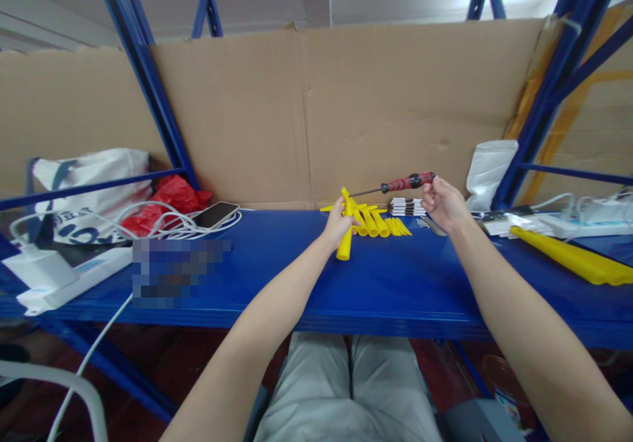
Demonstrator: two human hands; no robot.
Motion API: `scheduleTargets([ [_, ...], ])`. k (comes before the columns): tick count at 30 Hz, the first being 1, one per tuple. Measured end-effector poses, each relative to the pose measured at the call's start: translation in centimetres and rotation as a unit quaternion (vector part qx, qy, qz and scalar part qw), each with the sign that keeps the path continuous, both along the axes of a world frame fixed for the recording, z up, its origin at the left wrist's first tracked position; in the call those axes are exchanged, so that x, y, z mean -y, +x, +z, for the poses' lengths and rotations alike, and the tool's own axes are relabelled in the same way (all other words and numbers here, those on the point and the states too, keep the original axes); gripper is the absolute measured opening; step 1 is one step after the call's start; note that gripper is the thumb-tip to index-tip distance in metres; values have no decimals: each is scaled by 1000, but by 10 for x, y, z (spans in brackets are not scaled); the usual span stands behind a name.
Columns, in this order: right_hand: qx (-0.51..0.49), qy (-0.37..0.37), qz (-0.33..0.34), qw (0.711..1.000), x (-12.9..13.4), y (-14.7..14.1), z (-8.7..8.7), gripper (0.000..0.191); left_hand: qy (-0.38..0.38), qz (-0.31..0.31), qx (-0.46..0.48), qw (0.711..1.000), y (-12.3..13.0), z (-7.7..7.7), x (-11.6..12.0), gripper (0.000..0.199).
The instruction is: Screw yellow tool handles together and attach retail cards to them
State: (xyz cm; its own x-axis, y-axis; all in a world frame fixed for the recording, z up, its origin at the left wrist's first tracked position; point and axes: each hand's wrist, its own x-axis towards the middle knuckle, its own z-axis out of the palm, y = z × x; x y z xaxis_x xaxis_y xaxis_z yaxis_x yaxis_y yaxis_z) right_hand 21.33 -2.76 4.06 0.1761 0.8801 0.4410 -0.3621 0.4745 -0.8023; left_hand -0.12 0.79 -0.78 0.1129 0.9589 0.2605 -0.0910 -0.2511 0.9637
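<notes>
The left hand, raised above the middle of the blue table, had its fingers clamped around a yellow tubular piece, which stood nearly upright with its wide round end lowermost and its narrower end projecting above the fingers. The right hand, farther to the right, had its thumb and fingers pinched together on the butt of a screwdriver with a red and black handle. The tool lay almost level, its slender shaft directed leftward to the upper part of the yellow tubular piece; whether the tip touched or entered it could not be told. Just behind and to the right of the left hand, a row of similar yellow pieces lay on the table, flanked by a group of small pointed yellow pieces. A white stack with dark bands stood behind these, near the cardboard panel. At the far right lay a long yellow object, with a white pouch upright behind it. On the left side were a phone, coiled white cables, a red plastic bag, a white tote bag and a white power strip.
</notes>
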Motion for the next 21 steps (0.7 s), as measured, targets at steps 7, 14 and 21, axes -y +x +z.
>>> scheduleTargets([
  [7, 0, -7, -33, 999, -5, 2, -2, 37, -6, -1, -1, 1000, 0, 1, 1, 75],
  [14, 4, -44, -34, 998, -6, 3, -3, 36, -4, 4, -3, 1000, 0, 2, 3, 73],
  [21, 14, -13, -28, 999, -1, -1, -1, 29, -3, 5, -3, 1000, 0, 3, 4, 71],
])
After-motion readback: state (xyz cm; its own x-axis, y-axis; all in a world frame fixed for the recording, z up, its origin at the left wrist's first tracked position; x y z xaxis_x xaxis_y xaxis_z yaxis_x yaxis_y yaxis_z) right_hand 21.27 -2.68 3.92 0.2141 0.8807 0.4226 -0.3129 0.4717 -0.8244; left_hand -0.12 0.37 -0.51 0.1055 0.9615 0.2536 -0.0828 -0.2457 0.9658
